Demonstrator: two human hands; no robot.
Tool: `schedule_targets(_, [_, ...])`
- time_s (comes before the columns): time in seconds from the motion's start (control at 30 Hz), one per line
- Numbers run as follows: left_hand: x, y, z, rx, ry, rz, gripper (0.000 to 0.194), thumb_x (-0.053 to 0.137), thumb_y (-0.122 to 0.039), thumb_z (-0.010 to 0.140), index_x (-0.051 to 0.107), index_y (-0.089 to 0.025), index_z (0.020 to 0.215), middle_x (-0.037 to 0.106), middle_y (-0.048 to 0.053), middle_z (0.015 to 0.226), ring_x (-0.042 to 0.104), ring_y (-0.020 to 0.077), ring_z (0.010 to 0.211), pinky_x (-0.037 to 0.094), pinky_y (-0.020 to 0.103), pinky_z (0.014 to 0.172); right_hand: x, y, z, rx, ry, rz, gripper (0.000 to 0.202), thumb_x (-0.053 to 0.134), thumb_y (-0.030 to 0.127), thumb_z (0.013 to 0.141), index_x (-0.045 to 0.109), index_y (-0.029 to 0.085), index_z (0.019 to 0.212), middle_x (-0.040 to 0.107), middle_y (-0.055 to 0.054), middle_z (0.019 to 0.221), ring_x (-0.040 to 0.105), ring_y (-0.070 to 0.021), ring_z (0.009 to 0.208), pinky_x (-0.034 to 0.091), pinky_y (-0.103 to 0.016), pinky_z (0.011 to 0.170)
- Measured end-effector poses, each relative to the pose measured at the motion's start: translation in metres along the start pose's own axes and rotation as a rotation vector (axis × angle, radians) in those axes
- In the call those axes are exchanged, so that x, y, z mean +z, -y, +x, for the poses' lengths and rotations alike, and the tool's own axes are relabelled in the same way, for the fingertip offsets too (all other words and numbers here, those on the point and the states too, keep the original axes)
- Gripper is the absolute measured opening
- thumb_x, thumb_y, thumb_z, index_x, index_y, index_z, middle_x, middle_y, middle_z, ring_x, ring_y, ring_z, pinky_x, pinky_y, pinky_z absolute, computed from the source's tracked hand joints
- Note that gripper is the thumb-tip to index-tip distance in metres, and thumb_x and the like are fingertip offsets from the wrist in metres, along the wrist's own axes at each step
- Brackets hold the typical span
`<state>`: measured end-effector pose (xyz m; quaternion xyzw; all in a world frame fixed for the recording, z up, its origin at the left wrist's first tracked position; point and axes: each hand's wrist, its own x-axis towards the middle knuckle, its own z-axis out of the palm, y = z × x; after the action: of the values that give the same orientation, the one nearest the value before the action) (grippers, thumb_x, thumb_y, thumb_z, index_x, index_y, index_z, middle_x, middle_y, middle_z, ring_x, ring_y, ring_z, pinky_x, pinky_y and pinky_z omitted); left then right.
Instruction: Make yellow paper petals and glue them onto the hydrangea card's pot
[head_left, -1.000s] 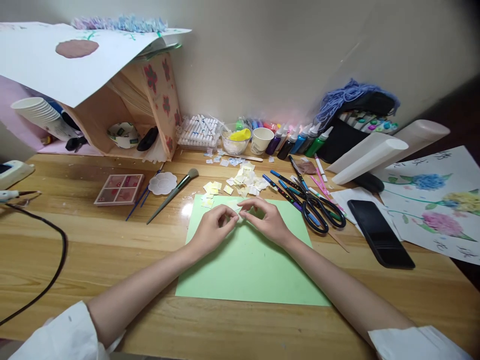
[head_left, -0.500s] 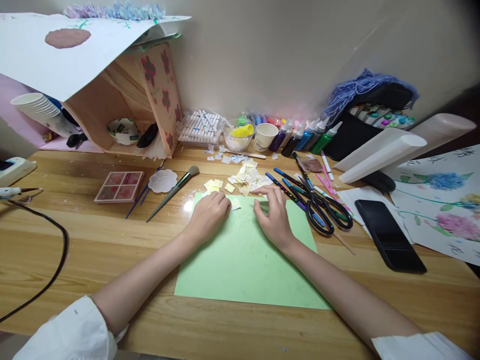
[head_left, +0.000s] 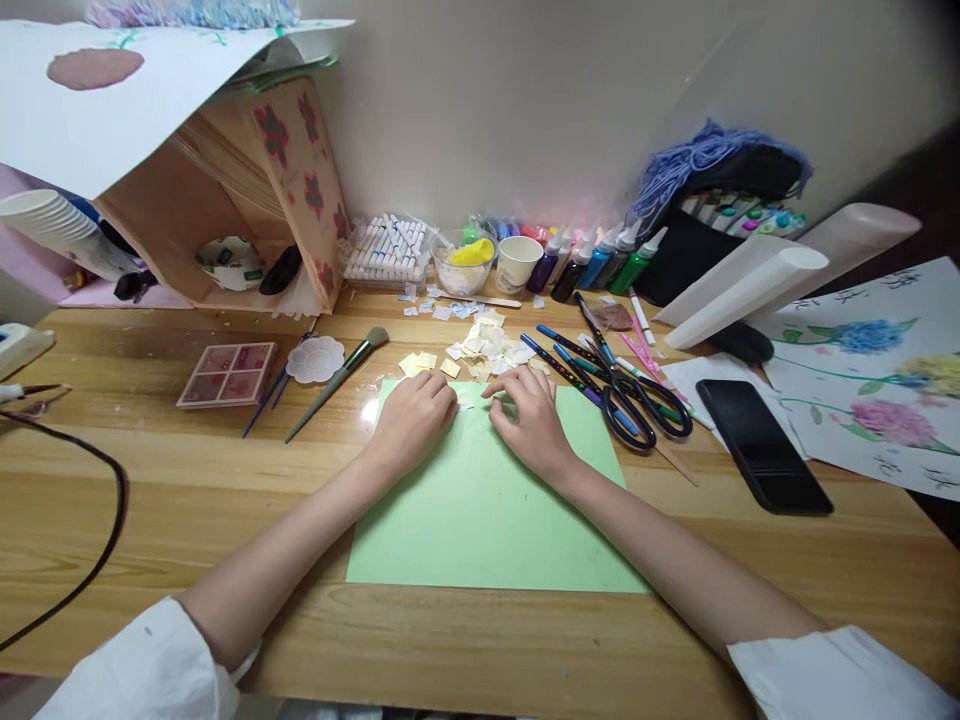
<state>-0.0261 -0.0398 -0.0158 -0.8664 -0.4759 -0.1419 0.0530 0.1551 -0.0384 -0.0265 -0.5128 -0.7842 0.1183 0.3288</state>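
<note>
A light green sheet of paper [head_left: 480, 530] lies flat on the wooden table under both my hands. On its upper left part rests my left hand [head_left: 418, 415], fingers curled in and fingertips mostly hidden. Close to those fingers, a small pale paper scrap [head_left: 466, 402] lies on the sheet. My right hand [head_left: 529, 422] hovers over or touches the upper right part; its thumb and bent index finger are apart, with nothing visible between them. Beyond the sheet's top edge lie a pile of cream paper scraps [head_left: 489, 342] and a few yellow scraps [head_left: 418, 362].
Black scissors [head_left: 626, 395] and several pens lie right of the sheet, near a phone [head_left: 761, 445]. Left are a makeup brush [head_left: 337, 385], a white palette [head_left: 315, 360] and a pink four-part case [head_left: 229, 375]. A paper cup [head_left: 518, 265] and paint bottles [head_left: 634, 262] stand behind.
My right hand has moved left, closer to my left hand and the scrap. My left hand stays about where it was on the sheet. The whole view has shifted slightly.
</note>
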Motion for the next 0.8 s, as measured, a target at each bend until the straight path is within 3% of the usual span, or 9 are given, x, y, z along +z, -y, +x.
schedule_targets(0.17, [0.001,-0.001,0.0,-0.068,-0.021,-0.082,0.017,0.047,-0.02,0.086,0.059,-0.014,0.075,0.061,0.007,0.079,0.053,0.0202,0.078,0.04,0.031,0.068,0.0,0.0,0.0,0.008,-0.003,-0.003,0.016,0.051,0.007,0.077,0.058,0.021,0.082,0.057,-0.003,0.087,0.049,-0.0221,0.093,0.034,-0.035,0.081])
schedule_targets(0.33, [-0.001,-0.003,-0.003,-0.384,-0.069,-0.669,0.016,0.053,-0.028,0.084,0.059,-0.015,0.078,0.061,0.003,0.076,0.053,0.0147,0.072,0.039,0.026,0.064,-0.002,0.001,0.001,0.027,0.029,0.107,0.008,0.054,0.014,0.08,0.058,0.021,0.082,0.058,-0.003,0.087,0.051,-0.0215,0.091,0.036,-0.035,0.081])
schedule_targets(0.43, [-0.001,-0.006,-0.003,-0.577,-0.021,-1.003,0.024,0.056,-0.037,0.08,0.06,-0.014,0.075,0.058,0.001,0.068,0.049,0.0112,0.06,0.036,0.024,0.056,-0.002,0.004,0.0,0.023,0.045,0.226,0.004,0.056,0.019,0.081,0.059,0.021,0.084,0.058,-0.003,0.086,0.054,-0.0198,0.089,0.038,-0.034,0.082])
schedule_targets(0.5, [-0.002,-0.009,-0.002,-0.625,0.02,-1.131,0.026,0.059,-0.04,0.076,0.061,-0.014,0.074,0.059,0.001,0.067,0.049,0.0105,0.058,0.037,0.023,0.055,-0.001,0.006,-0.001,0.008,0.035,0.259,0.005,0.059,0.02,0.08,0.059,0.021,0.085,0.059,-0.003,0.087,0.055,-0.0193,0.089,0.039,-0.034,0.082])
schedule_targets(0.8, [0.001,-0.012,-0.003,-0.632,0.044,-1.181,0.022,0.061,-0.034,0.072,0.062,-0.013,0.073,0.061,0.002,0.069,0.051,0.0099,0.058,0.038,0.022,0.055,0.0,0.009,-0.006,-0.087,-0.031,0.203,0.003,0.06,0.019,0.08,0.062,0.021,0.079,0.06,-0.002,0.08,0.056,-0.0189,0.084,0.04,-0.034,0.079])
